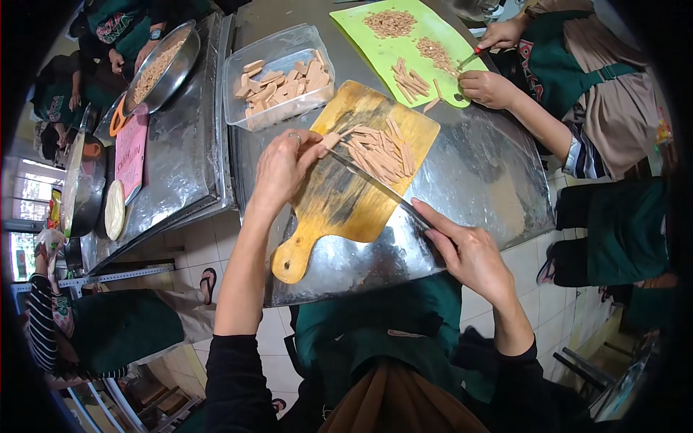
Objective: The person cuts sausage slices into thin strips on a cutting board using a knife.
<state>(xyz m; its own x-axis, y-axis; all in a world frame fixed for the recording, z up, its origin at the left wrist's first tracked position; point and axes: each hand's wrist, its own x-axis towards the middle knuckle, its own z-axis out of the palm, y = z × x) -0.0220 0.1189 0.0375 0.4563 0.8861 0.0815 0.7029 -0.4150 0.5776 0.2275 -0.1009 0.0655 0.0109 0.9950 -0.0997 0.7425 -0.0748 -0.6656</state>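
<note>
My left hand (283, 164) pinches a piece of sausage (331, 140) near the upper left part of a wooden cutting board (339, 213). In my right hand (473, 256) is the handle of a knife (375, 184). Its blade slants across the board, with the tip end close to my left fingertips and the sausage piece. Thin sausage strips (379, 155) lie in a loose heap on the board beyond the blade. Just past the board stands a clear plastic container (310, 97) holding several flat sausage slices (289, 83).
A co-worker's hand (491, 90) rests by a green cutting mat (354, 25) with strips and diced bits; their other hand grips a red-handled knife (471, 58). A metal bowl (189, 54), pink paper (131, 153) and large pan (86, 191) are on the left table.
</note>
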